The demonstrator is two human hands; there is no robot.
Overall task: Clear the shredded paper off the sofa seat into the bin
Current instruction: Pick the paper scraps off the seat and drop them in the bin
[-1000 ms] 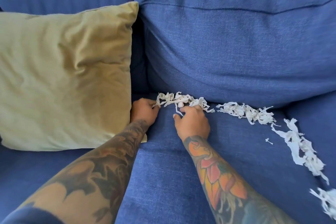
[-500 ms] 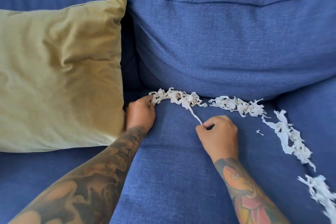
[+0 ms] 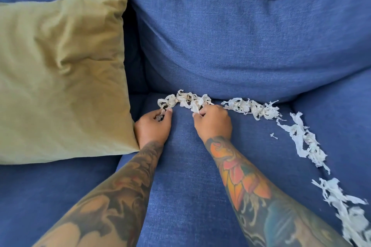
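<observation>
You are at the start, by the look of it: no bin is in view, and nearly all the shredded paper (image 3: 184, 99) lies on the seat (image 3: 190, 186), strung from the crease below the back cushion (image 3: 241, 46) out to the right edge. Your left hand (image 3: 153, 127) has its fingers curled, pinching shreds at the clump's left end; your right hand (image 3: 213, 123) pinches its right end. I count five clumps and one loose scrap (image 3: 273, 135); four clumps lie untouched. One pillow (image 3: 60, 74) sits touching your left hand.
</observation>
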